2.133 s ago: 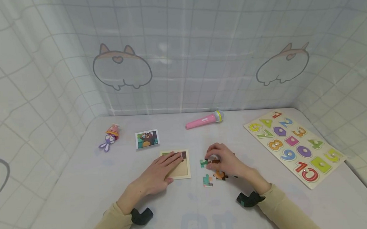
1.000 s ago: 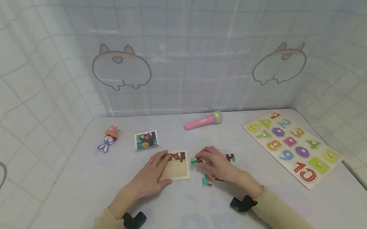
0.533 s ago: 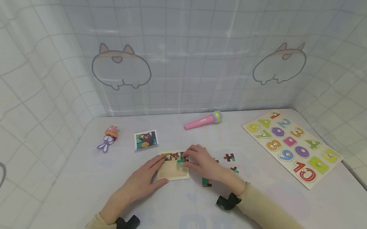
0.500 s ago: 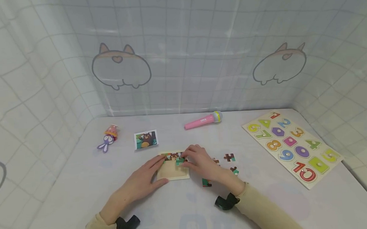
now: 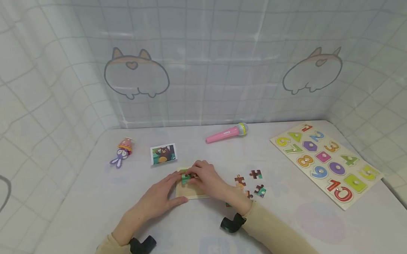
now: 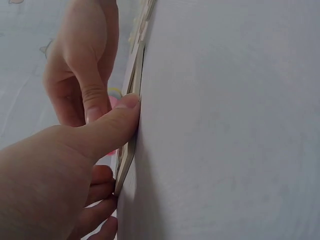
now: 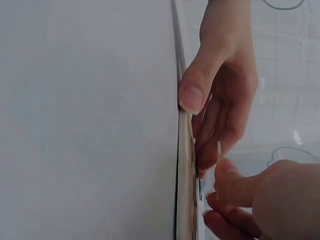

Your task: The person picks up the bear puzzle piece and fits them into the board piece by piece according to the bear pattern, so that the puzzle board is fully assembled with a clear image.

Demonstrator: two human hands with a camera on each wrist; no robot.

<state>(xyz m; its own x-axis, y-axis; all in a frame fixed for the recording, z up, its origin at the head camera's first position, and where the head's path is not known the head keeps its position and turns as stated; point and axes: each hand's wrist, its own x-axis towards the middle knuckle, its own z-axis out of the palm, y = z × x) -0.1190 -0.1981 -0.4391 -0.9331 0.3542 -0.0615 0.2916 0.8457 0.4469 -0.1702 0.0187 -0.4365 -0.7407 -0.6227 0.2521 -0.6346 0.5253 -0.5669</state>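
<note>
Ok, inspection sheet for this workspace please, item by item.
Surface: pale tabletop, faint print, looks flat.
Job's things: wooden puzzle tray, near part unfilled; loose pieces to its right, some partly behind the right forearm.
Clutter: picture card, pink microphone, purple toy, number board.
Grips: left grip holds the tray, thumb at its near edge; right grip pinches a puzzle piece above it.
Cables: nothing seen.
Surroundings: grid-print back wall, cartoon animal outlines on it.
</note>
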